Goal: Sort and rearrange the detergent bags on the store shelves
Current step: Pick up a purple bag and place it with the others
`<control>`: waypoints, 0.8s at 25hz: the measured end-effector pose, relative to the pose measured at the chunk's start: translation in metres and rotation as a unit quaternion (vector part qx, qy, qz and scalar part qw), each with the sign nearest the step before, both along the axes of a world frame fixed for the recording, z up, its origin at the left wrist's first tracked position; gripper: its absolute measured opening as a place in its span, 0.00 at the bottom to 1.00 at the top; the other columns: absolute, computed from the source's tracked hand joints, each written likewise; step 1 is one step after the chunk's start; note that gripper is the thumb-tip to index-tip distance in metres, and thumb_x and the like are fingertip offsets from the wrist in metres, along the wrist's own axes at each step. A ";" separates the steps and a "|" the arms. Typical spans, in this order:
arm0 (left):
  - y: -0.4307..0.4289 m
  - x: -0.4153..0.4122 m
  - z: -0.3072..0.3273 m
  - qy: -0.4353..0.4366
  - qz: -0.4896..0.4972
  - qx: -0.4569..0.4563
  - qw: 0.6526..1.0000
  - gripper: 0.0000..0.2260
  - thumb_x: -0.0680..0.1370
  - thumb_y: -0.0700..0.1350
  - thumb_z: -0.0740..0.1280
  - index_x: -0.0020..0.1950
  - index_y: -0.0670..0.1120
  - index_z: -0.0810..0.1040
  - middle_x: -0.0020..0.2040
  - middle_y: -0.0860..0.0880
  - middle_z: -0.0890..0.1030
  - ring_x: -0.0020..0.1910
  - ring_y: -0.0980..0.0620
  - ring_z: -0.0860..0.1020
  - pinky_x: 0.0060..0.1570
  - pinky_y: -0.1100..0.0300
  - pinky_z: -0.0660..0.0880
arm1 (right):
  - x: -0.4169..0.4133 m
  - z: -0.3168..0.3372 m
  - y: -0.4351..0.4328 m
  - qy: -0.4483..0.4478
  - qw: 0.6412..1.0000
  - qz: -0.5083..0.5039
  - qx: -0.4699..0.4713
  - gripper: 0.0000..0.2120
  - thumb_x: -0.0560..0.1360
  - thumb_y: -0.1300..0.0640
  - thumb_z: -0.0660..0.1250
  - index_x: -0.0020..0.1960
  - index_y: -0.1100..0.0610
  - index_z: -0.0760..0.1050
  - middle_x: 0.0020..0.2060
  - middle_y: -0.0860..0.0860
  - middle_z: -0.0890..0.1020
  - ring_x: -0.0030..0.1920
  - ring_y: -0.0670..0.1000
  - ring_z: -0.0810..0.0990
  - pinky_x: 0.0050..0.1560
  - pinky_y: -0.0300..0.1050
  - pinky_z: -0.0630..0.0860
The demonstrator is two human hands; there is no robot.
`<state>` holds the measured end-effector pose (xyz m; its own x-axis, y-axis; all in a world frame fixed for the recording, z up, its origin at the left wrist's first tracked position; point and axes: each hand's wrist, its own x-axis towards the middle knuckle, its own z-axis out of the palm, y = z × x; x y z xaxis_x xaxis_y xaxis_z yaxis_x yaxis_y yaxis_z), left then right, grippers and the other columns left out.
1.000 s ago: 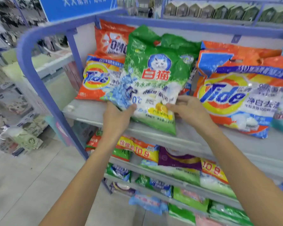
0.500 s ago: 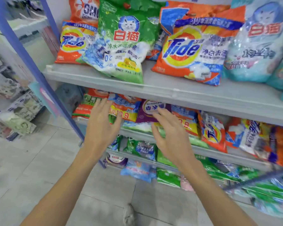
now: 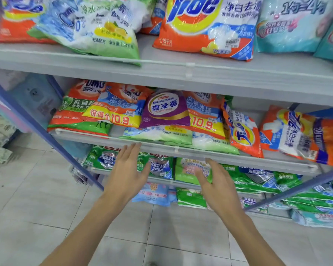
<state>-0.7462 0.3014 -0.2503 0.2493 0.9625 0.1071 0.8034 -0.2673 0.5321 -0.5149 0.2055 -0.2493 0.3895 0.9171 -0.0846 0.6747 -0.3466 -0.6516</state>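
Note:
On the middle shelf (image 3: 161, 147) a purple detergent bag (image 3: 164, 110) lies upside down on top of orange and green bags (image 3: 112, 112). My left hand (image 3: 127, 173) and my right hand (image 3: 217, 183) hover just below and in front of that shelf's edge, palms facing each other, fingers apart, holding nothing. The green-and-white bag (image 3: 96, 27) rests on the top shelf (image 3: 200, 72), beside a large orange Tide bag (image 3: 206, 29). More Tide bags (image 3: 242, 131) lean at the middle shelf's right.
Green bags (image 3: 258, 179) fill the lower shelf behind my hands, and a light blue bag (image 3: 154, 194) sits lower still. A blue frame post (image 3: 37, 129) slants at the left. A blue rail (image 3: 296, 189) crosses at the right. Tiled floor (image 3: 46, 208) lies below.
Both hands let go of the green-and-white bag on the top shelf and dropped to the middle shelf's front edge. My view moved down and closer to the shelves.

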 end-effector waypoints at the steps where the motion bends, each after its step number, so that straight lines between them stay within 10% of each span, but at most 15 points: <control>1: 0.013 0.004 -0.001 -0.004 -0.006 0.017 1.000 0.30 0.80 0.49 0.68 0.79 0.43 0.63 0.77 0.42 0.68 0.79 0.41 0.60 0.76 0.44 0.62 | -0.001 -0.003 0.006 0.005 1.000 -0.003 0.002 0.25 0.83 0.45 0.62 0.77 0.53 0.67 0.73 0.49 0.73 0.74 0.51 0.68 0.67 0.43 0.65; 7: 0.086 0.045 -0.014 0.053 -0.038 0.152 0.986 0.32 0.79 0.46 0.71 0.80 0.45 0.63 0.79 0.40 0.64 0.80 0.37 0.57 0.77 0.45 0.59 | -0.015 -0.010 0.046 0.040 0.998 0.006 0.052 0.26 0.82 0.43 0.62 0.77 0.49 0.66 0.75 0.46 0.70 0.57 0.32 0.75 0.64 0.42 0.66; 11: 0.109 0.060 -0.031 0.057 -0.027 0.204 0.977 0.26 0.77 0.38 0.72 0.75 0.43 0.71 0.72 0.40 0.75 0.74 0.36 0.69 0.71 0.42 0.69 | -0.014 -0.020 0.059 0.038 0.996 0.015 0.084 0.27 0.81 0.39 0.61 0.77 0.46 0.65 0.76 0.43 0.69 0.72 0.47 0.72 0.70 0.46 0.67; 16: 0.109 0.059 -0.030 0.029 -0.028 0.263 0.964 0.20 0.73 0.28 0.69 0.63 0.41 0.83 0.37 0.41 0.83 0.35 0.38 0.80 0.31 0.47 0.77 | -0.006 -0.032 0.058 0.082 0.992 0.020 0.090 0.28 0.77 0.31 0.57 0.74 0.38 0.63 0.74 0.38 0.69 0.64 0.48 0.80 0.68 0.50 0.74; 20: 0.083 0.097 -0.003 0.009 -0.051 0.365 0.930 0.13 0.71 0.34 0.75 0.53 0.44 0.86 0.29 0.45 0.81 0.28 0.40 0.77 0.29 0.54 0.72 | 0.001 -0.035 0.065 0.139 0.985 0.030 0.095 0.26 0.80 0.48 0.68 0.76 0.41 0.66 0.72 0.36 0.71 0.72 0.44 0.71 0.69 0.46 0.72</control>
